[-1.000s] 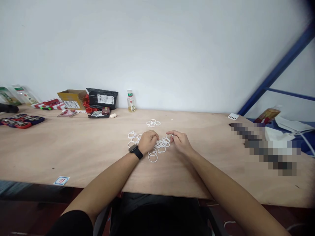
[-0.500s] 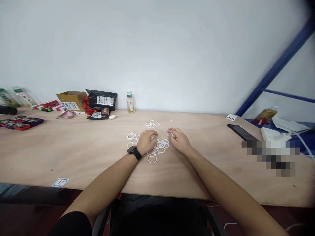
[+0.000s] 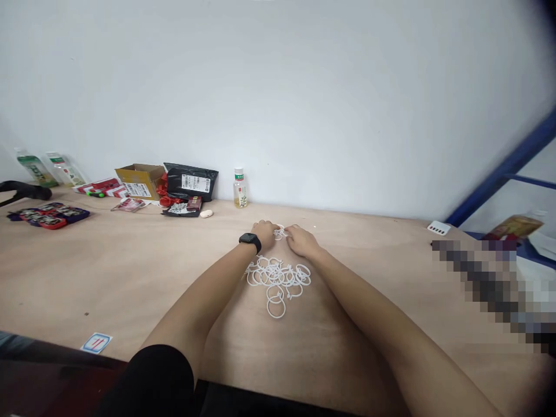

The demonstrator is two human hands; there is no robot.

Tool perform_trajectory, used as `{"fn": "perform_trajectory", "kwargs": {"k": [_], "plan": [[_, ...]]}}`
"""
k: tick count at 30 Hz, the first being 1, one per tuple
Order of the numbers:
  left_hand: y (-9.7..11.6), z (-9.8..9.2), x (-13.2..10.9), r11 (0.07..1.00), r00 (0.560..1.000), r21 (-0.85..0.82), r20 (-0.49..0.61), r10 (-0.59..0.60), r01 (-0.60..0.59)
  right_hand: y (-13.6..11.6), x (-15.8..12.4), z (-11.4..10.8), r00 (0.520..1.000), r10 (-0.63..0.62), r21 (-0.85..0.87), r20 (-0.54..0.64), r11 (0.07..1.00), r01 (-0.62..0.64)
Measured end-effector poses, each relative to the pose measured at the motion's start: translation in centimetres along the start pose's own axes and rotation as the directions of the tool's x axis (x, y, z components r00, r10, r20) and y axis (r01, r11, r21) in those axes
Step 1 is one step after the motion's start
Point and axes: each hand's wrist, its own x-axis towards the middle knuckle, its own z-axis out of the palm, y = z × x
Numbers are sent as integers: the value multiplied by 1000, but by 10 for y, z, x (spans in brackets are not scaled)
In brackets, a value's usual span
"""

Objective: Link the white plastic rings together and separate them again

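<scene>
My left hand (image 3: 264, 235), with a black watch on its wrist, reaches to a small cluster of white plastic rings (image 3: 280, 236) at the far part of the table. Opposite it, on the right side of this cluster, is my right hand (image 3: 302, 240). The fingertips of both hands are bent in on a white ring there, and partly cover it. Nearer to me, between my forearms, lies a loose pile of white rings (image 3: 274, 272) with small clips; several overlap. One ring (image 3: 276, 307) lies at the near end of the pile.
Along the wall stand a bottle (image 3: 240, 188), a black parcel bag (image 3: 191, 182) and an open cardboard box (image 3: 141, 180). Red and blue packs (image 3: 50, 215) lie at the left. A card (image 3: 96, 343) is near the front edge. A white power strip (image 3: 438, 227) sits at the right.
Both hands have moved away from the ring pile to the small far cluster, the right one having held a ring. The camera view has shifted, so the pile appears lower.
</scene>
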Motion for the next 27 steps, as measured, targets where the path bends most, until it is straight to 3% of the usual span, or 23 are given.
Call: {"fn": "perform_trajectory", "kwargs": {"k": [6, 9, 11, 13, 15, 17, 20, 23, 27], "plan": [[-5, 0, 4, 1000, 998, -22, 55, -16, 17, -2, 12, 0, 992, 66, -16, 108, 998, -65], [-6, -9, -3, 997, 999, -65, 23, -45, 47, 2, 5, -8, 990, 86, -6, 113, 996, -86], [-6, -16, -9, 982, 995, -170, -34, -95, 88, 5, -2, -15, 994, 91, 62, 65, 994, -95], [-3, -23, -18, 904, 980, -412, -101, -172, 116, 6, -12, -24, 991, 134, 264, -15, 956, -126], [2, -30, -28, 765, 960, -636, -140, -242, 100, 6, -26, -34, 972, 228, 566, -51, 809, -160], [11, -35, -42, 659, 946, -747, -150, -286, 81, 3, -43, -42, 953, 302, 802, 1, 569, -181], [29, -38, -63, 638, 934, -768, -192, -302, 49, -8, -69, -48, 942, 321, 942, 94, 279, -189], [43, -37, -82, 670, 931, -742, -238, -278, 10, -20, -89, -45, 927, 345, 972, 143, 128, -198], [51, -31, -95, 646, 946, -762, -175, -274, 46, -27, -101, -34, 904, 364, 971, 223, 0, -239]]}}
